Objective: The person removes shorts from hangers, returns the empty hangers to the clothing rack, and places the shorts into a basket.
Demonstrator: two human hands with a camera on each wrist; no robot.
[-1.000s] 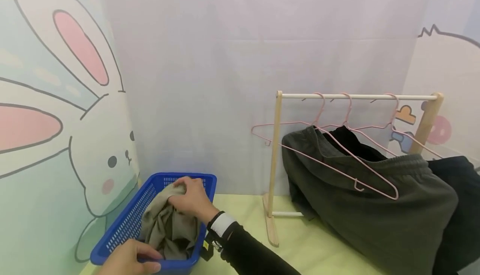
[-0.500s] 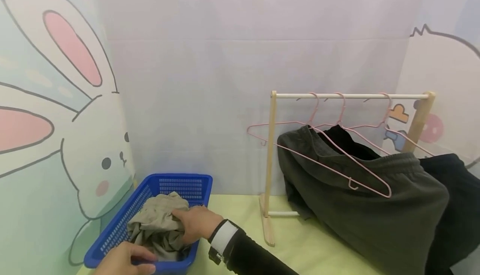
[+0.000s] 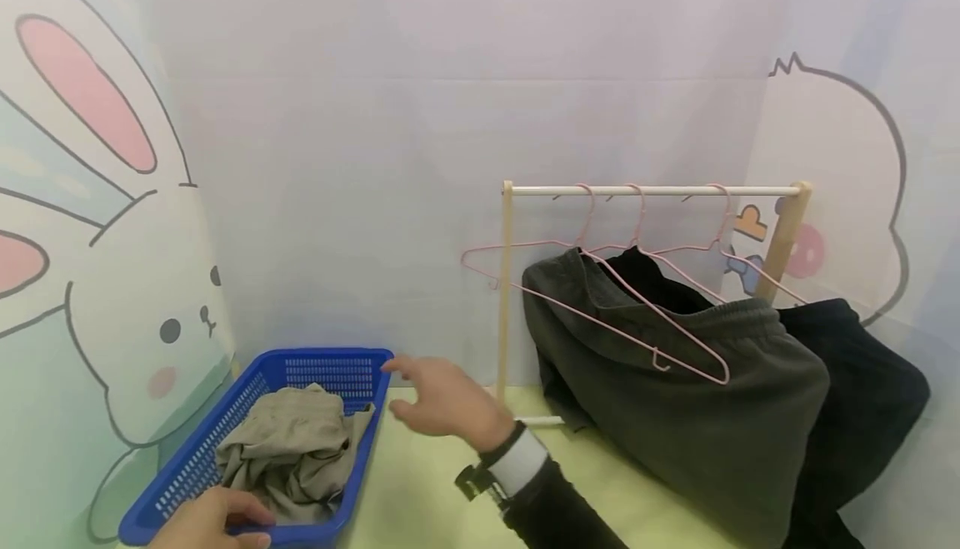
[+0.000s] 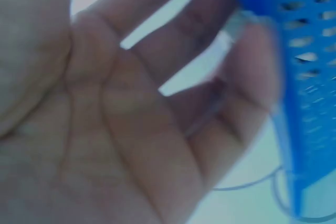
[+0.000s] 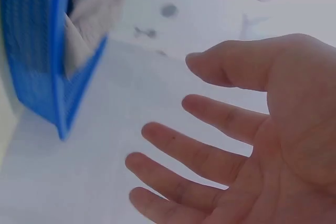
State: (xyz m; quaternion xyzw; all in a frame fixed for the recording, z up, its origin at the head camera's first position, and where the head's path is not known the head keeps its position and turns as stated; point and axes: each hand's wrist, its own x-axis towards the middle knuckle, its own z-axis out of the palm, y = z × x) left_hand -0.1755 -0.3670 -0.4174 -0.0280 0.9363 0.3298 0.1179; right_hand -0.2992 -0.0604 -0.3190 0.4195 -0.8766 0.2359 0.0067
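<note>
My left hand (image 3: 210, 520) stays at the near rim of a blue plastic basket (image 3: 367, 441), with the rim between its thumb and forefinger. The left wrist view shows the palm and fingers (image 4: 252, 66) close against the perforated basket wall (image 4: 310, 51). Inside the basket lies a crumpled khaki garment (image 3: 285, 432), its gathered waistband upward. To the right of the basket, my right hand (image 3: 450, 403) hangs in the air, holding nothing. Its fingers (image 5: 194, 156) are spread and relaxed in the right wrist view.
A wooden rack (image 3: 506, 307) with a white rail stands at the right. Pink hangers (image 3: 585, 224) hang on it; dark green shorts (image 3: 675, 416) and black ones (image 3: 862, 382) hang below. Yellow cloth (image 3: 420, 499) covers the table.
My right hand has let go of the khaki garment and moved right, out of the basket. The garment now lies lower and flatter. The left hand stays at the rim; the head view turns right.
</note>
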